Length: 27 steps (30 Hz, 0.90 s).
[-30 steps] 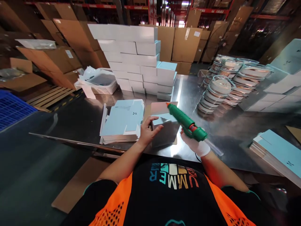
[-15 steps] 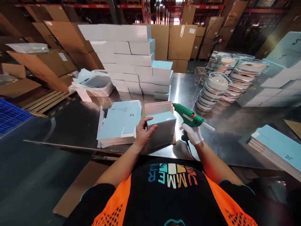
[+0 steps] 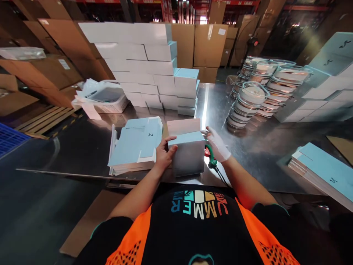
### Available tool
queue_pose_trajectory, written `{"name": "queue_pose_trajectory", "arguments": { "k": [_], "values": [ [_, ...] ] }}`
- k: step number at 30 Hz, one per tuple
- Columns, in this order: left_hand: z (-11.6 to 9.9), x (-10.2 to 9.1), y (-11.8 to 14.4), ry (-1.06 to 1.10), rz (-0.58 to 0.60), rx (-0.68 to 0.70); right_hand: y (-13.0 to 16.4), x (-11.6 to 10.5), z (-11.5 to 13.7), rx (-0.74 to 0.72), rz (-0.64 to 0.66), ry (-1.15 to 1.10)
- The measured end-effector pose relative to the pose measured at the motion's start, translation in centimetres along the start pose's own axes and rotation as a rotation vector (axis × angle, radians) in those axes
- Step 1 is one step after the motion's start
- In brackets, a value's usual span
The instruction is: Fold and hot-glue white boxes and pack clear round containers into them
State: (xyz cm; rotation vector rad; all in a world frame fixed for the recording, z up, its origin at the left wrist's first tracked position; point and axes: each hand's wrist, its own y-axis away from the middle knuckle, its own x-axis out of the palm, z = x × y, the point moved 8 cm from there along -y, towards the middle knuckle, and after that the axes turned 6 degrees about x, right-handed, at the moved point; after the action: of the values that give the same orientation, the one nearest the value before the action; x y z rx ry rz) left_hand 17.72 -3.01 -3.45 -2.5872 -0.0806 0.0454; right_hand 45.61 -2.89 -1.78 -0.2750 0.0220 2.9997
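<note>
A white-and-light-blue cardboard box point(image 3: 189, 156) stands at the near edge of the table, its pale flap point(image 3: 184, 127) raised at the back. My bare left hand point(image 3: 164, 152) grips its left side, thumb in front and fingers over the top edge. My right hand point(image 3: 217, 144), in a white glove, is at the box's right side with fingers stretched out and nothing in it. Below that hand the green hot glue gun point(image 3: 211, 156) rests on the table, partly hidden by the box and the glove, its black cord running toward me.
Flat blue-and-white cartons point(image 3: 143, 138) lie stacked to the left. Behind them rises a wall of white boxes point(image 3: 138, 70) beside a white basket point(image 3: 116, 101). Stacked glass containers point(image 3: 245, 105) stand back right, with more flat cartons point(image 3: 325, 169) at the far right of the metal table point(image 3: 261, 162).
My right hand has let go of the glue gun, which now lies on the table, and has moved to the box's right edge. My left hand stays on the box.
</note>
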Motion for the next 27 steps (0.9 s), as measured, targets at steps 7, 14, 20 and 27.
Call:
{"name": "queue_pose_trajectory", "arguments": {
  "k": [7,14,20,27],
  "values": [
    [0.0,0.5,-0.3,0.129,-0.041,0.216,0.6,3.3,2.3,-0.338,0.276,0.044],
    [-4.4,1.0,0.6,0.013,0.377,0.638,5.2,2.2,2.4,-0.759,0.368,0.160],
    [-4.9,-0.7,0.4,-0.168,0.491,0.631,5.6,2.6,-2.4,-0.479,0.244,0.243],
    [3.3,-14.6,-8.1,-1.038,0.242,-0.090,-4.7,-1.0,2.8,-0.181,-0.175,-0.111]
  ]
}}
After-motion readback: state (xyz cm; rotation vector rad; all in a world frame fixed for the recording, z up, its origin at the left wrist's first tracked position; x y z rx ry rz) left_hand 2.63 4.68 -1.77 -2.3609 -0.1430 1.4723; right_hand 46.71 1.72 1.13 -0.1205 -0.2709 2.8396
